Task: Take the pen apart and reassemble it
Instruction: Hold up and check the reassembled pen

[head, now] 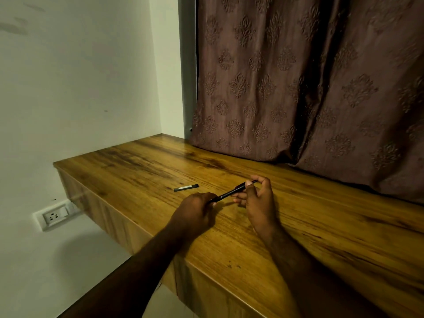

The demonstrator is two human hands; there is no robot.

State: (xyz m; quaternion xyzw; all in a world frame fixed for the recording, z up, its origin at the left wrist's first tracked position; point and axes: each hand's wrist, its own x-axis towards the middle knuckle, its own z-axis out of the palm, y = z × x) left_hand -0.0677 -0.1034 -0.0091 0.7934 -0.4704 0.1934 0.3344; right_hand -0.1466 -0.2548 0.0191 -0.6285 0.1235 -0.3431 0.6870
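Observation:
A slim black pen body point(232, 192) is held slantwise just above the wooden table point(142, 171), between both hands. My left hand point(195, 213) pinches its lower, near end. My right hand point(258, 200) grips its upper, far end between thumb and fingers. The black pen cap point(186, 187), with a pale clip, lies flat on the table to the left of the hands, apart from them. The pen's tip is hidden inside my left fingers.
A brown patterned curtain point(309, 88) hangs down onto the table's back edge. The table's left edge drops off beside a white wall with a socket point(55, 216) below table height.

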